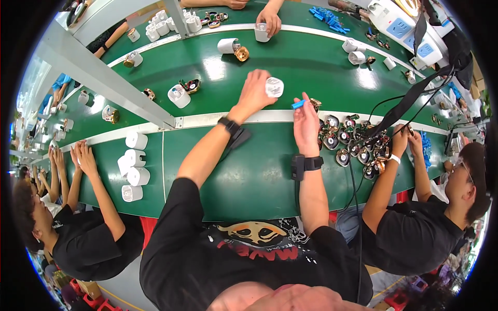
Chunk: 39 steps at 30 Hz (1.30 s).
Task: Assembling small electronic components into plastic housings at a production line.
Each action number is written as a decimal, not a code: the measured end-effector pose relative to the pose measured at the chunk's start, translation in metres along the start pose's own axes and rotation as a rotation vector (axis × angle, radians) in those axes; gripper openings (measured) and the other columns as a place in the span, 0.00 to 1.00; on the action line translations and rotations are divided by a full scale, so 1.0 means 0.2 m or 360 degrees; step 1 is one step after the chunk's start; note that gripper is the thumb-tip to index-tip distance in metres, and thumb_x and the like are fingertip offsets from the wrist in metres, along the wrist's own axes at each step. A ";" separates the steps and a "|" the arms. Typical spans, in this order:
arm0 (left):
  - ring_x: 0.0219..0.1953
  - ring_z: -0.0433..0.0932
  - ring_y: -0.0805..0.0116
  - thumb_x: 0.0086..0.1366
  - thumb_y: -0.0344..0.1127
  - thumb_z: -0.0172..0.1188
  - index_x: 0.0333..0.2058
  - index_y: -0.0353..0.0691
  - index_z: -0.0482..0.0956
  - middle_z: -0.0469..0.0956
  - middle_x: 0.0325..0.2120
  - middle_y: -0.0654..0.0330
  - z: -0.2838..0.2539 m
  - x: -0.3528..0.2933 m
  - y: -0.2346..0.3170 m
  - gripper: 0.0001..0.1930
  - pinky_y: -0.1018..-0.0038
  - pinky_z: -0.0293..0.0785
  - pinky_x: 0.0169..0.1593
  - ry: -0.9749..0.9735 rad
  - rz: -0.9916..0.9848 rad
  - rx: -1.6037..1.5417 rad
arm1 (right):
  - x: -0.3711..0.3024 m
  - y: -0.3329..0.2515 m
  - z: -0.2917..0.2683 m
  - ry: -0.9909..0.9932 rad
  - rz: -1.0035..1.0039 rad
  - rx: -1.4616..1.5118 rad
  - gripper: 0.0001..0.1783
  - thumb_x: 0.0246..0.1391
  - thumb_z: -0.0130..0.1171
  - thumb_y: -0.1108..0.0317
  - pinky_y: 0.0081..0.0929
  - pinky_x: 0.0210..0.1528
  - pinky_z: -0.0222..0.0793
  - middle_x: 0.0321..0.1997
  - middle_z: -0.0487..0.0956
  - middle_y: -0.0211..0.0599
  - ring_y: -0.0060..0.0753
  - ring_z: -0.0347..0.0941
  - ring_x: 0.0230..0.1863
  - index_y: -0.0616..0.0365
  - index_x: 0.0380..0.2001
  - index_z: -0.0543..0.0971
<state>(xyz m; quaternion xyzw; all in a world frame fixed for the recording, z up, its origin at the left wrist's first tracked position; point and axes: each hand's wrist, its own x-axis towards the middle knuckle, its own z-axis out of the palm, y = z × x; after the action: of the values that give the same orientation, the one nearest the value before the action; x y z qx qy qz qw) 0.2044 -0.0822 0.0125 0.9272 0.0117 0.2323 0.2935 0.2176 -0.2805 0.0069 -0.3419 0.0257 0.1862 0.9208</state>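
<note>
My left hand (253, 96) is closed around a white plastic housing (274, 87) over the green belt, its hollow open end showing. To its right, my right hand (307, 124) is raised, palm turned partly inward, with a small blue cylinder (298, 104) pinched at the fingers. The cylinder looks like a battery cell. Just behind those fingers lies a black and copper-coloured component (315, 103); whether it touches the hand I cannot tell. The housing and the cylinder are a short way apart.
Round black and copper assemblies (343, 138) are heaped right of my right forearm. Several white housings (138, 176) stand at left. A metal post (104, 67) slants over the left side; black cables (404, 111) hang at right. Co-workers' hands (270, 20) work across and beside me.
</note>
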 end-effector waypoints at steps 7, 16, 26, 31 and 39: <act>0.43 0.74 0.48 0.40 0.41 0.79 0.46 0.38 0.71 0.77 0.39 0.50 -0.10 -0.48 0.15 0.35 0.57 0.70 0.49 0.0069 -0.0558 -0.0393 | -0.02 0.23 0.15 -0.0314 -0.0498 -0.0843 0.19 0.66 0.51 0.72 0.17 0.34 0.71 0.45 0.80 0.43 0.20 0.73 0.33 0.74 0.55 0.73; 0.40 0.76 0.48 0.38 0.41 0.80 0.44 0.38 0.72 0.79 0.36 0.50 -0.10 -0.53 0.11 0.34 0.57 0.73 0.44 0.0171 -0.0389 -0.0194 | -0.11 0.25 0.18 -0.0494 -0.0640 -0.1254 0.13 0.62 0.57 0.75 0.20 0.38 0.72 0.44 0.83 0.43 0.21 0.76 0.33 0.69 0.48 0.80; 0.41 0.74 0.52 0.39 0.42 0.79 0.44 0.40 0.74 0.78 0.38 0.56 -0.12 -0.53 0.12 0.33 0.60 0.68 0.46 0.0198 -0.0396 -0.0305 | -0.12 0.24 0.22 -0.0516 -0.1416 -0.1963 0.11 0.52 0.66 0.74 0.31 0.45 0.72 0.34 0.85 0.38 0.30 0.79 0.34 0.60 0.41 0.85; 0.40 0.75 0.51 0.40 0.40 0.78 0.43 0.40 0.75 0.79 0.37 0.55 -0.13 -0.53 0.12 0.31 0.59 0.70 0.45 0.0220 -0.0360 -0.0286 | -0.14 0.24 0.21 -0.0469 -0.1375 -0.2049 0.10 0.51 0.67 0.73 0.32 0.44 0.73 0.34 0.85 0.38 0.34 0.80 0.36 0.59 0.39 0.86; 0.41 0.73 0.54 0.42 0.43 0.76 0.45 0.43 0.74 0.77 0.37 0.57 -0.10 -0.54 0.11 0.31 0.61 0.66 0.46 0.0173 -0.0399 -0.0205 | -0.13 0.26 0.18 -0.0610 -0.1243 -0.2088 0.12 0.50 0.67 0.71 0.32 0.45 0.75 0.44 0.83 0.42 0.41 0.78 0.40 0.58 0.41 0.85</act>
<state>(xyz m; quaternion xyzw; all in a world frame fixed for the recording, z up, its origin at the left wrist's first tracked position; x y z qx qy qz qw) 0.0973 -0.1064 -0.0057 0.8838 0.1283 0.2439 0.3780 0.1719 -0.2296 0.0059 -0.7617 -0.3707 -0.1180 0.5181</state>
